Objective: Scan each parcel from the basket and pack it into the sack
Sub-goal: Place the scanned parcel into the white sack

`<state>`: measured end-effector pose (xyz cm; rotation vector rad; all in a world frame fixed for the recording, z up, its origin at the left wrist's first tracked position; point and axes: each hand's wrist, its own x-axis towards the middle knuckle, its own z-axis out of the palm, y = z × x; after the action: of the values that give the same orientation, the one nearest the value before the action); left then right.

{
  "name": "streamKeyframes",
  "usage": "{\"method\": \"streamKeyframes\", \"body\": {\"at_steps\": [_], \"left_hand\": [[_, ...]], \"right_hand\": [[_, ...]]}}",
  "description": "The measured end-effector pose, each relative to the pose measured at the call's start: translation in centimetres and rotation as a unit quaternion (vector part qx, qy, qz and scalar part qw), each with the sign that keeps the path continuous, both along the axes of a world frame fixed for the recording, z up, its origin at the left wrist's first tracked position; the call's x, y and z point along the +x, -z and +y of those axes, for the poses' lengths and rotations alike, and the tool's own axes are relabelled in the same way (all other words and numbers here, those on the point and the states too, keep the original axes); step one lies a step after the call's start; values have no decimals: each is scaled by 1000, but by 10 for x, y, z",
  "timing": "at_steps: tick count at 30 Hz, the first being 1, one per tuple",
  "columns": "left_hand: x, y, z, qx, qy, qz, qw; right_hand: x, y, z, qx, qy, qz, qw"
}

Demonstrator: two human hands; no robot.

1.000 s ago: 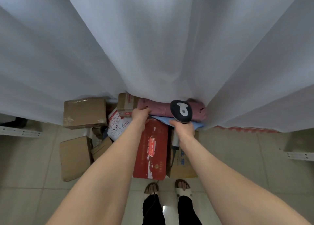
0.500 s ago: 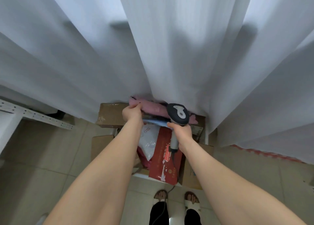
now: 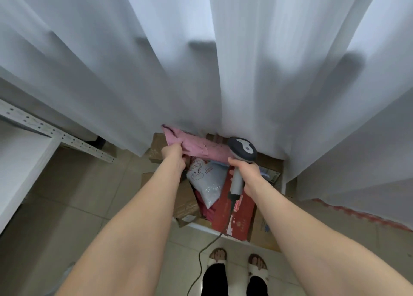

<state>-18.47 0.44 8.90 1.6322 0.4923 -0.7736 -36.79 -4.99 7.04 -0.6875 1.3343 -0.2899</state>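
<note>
Packing step, likely: left hand [image 3: 173, 156] pinches end of crumpled pink soft-plastic parcel [image 3: 199, 149], held at lower edge of big white woven sack [image 3: 245, 72], above basket [image 3: 196, 224]. Right hand [image 3: 245, 172] wraps grey handheld scanner [image 3: 242, 150]. Next: find sack mouth, push parcel in, release.

ahead: white fabric [image 3: 201, 72] hangs over the parcels [image 3: 207, 184] | left: shelf rail [image 3: 55, 134] | open: tiled floor [image 3: 89, 195] between
</note>
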Motion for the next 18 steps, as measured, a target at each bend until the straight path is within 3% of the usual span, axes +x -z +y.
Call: {"method": "streamKeyframes", "body": {"at_steps": [6, 13, 18], "left_hand": [[24, -56, 14, -35, 22, 28, 999], [29, -147, 15, -135, 163, 51, 976], [36, -206, 18, -186, 187, 82, 961]], "right_hand": [[22, -44, 15, -29, 47, -8, 998], [68, -122, 33, -209, -95, -9, 973], [92, -166, 42, -264, -81, 48, 960]]}}
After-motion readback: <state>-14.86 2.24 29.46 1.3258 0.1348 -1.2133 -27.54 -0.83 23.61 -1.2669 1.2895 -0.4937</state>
